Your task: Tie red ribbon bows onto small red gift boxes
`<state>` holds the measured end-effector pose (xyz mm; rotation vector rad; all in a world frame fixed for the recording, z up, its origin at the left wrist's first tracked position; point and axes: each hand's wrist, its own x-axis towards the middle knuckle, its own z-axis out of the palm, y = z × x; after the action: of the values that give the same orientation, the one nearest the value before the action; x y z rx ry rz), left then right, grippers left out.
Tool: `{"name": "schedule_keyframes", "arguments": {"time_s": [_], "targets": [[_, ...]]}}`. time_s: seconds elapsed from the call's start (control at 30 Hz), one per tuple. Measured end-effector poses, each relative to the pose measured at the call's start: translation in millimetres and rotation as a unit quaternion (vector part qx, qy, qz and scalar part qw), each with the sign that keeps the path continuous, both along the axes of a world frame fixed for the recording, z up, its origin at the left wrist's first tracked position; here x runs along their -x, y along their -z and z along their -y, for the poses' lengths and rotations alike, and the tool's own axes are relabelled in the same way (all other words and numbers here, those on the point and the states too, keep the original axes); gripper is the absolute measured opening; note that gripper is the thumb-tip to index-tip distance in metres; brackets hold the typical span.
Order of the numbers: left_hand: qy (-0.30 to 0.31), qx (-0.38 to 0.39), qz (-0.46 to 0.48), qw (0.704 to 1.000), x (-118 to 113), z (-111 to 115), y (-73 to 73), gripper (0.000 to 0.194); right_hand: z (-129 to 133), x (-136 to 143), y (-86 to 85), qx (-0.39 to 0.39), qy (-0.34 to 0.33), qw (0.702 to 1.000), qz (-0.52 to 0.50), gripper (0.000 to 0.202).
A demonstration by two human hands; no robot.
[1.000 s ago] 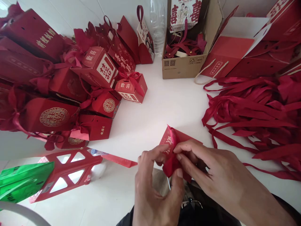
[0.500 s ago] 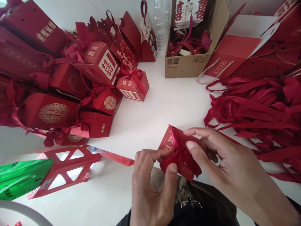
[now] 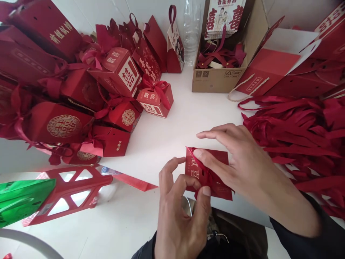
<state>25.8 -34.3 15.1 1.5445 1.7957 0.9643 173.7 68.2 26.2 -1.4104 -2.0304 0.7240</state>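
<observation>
In front of me at the table's near edge is a small red gift box [image 3: 221,158] with pale lettering. A dark red ribbon [image 3: 210,178] is tied over it in a bow. My left hand [image 3: 184,207] is at the box's near left side, thumb and a finger pinched together on the ribbon; the pinched part is mostly hidden. Another left finger reaches the box's left edge. Over the right side of the box is my right hand [image 3: 239,162], its thumb laid on the ribbon and its fingers stretched out above the far edge.
Red gift boxes [image 3: 64,126] crowd the left. One small bowed box [image 3: 156,99] stands farther in. A cardboard box [image 3: 219,81] with straps, a plastic bottle [image 3: 192,36] and a red bag [image 3: 272,61] stand behind. Loose ribbons [image 3: 299,133] heap up at right; a red stool [image 3: 72,190] is lower left.
The gift box has turned and now lies squarer to me. My right fingers have left its far side and stretched out, with the thumb on the ribbon. My left hand remains at the ribbon.
</observation>
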Motion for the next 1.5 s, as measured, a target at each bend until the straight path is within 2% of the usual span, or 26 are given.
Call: {"name": "schedule_keyframes", "arguments": {"time_s": [0.07, 0.13, 0.4, 0.47, 0.63, 0.73, 0.83, 0.97, 1.17, 1.23, 1.3, 1.4, 1.5], "targets": [[-0.007, 0.005, 0.018, 1.000, -1.5, 0.3, 0.3, 0.013, -4.4, 2.8, -0.5, 0.027, -0.028, 0.999, -0.009, 0.015], [-0.012, 0.008, 0.041, 0.999, -2.4, 0.6, 1.3, 0.017, -7.2, 3.8, -2.2, 0.071, -0.036, 0.996, -0.030, 0.015], [-0.040, 0.026, 0.084, 0.995, -4.1, 0.0, 2.5, 0.026, -0.7, -2.6, -4.2, 0.188, 0.019, 0.973, -0.131, 0.022], [-0.053, 0.033, 0.088, 0.994, -5.4, -0.5, 1.8, 0.027, 0.1, -3.4, -3.1, 0.231, 0.018, 0.955, -0.184, 0.023], [-0.056, 0.042, 0.095, 0.993, -5.7, -2.2, 1.5, 0.027, 1.3, -7.0, 0.9, 0.333, -0.013, 0.880, -0.339, 0.024], [-0.040, 0.037, 0.082, 0.995, -1.8, -2.5, 3.7, 0.025, 3.0, -7.7, 5.5, 0.333, 0.008, 0.866, -0.373, 0.024], [-0.016, 0.029, 0.055, 0.998, 3.9, -2.4, 7.0, 0.023, 4.5, -6.4, 9.9, 0.334, 0.035, 0.864, -0.376, 0.027], [-0.014, 0.034, 0.049, 0.998, 7.4, -2.4, 10.2, 0.022, 4.5, -4.9, 12.2, 0.331, 0.056, 0.864, -0.375, 0.028], [-0.040, 0.033, 0.066, 0.996, 1.6, 1.2, 7.1, 0.027, 3.3, -3.6, 6.8, 0.326, 0.034, 0.866, -0.378, 0.027], [-0.049, 0.021, 0.077, 0.996, 2.3, -0.1, 5.1, 0.022, 3.8, -2.6, 3.9, 0.326, 0.025, 0.869, -0.372, 0.025], [-0.047, 0.002, 0.083, 0.995, 5.7, -7.0, 4.6, 0.016, 4.9, -1.6, 2.3, 0.327, 0.021, 0.872, -0.365, 0.024], [-0.035, -0.005, 0.097, 0.995, 12.3, -28.0, 8.2, 0.023, 7.1, -1.0, 3.9, 0.331, 0.016, 0.872, -0.361, 0.025], [0.035, 0.030, 0.181, 0.982, 14.8, -50.2, 14.8, 0.021, 9.3, -1.8, 8.0, 0.347, 0.014, 0.860, -0.374, 0.025]]}}
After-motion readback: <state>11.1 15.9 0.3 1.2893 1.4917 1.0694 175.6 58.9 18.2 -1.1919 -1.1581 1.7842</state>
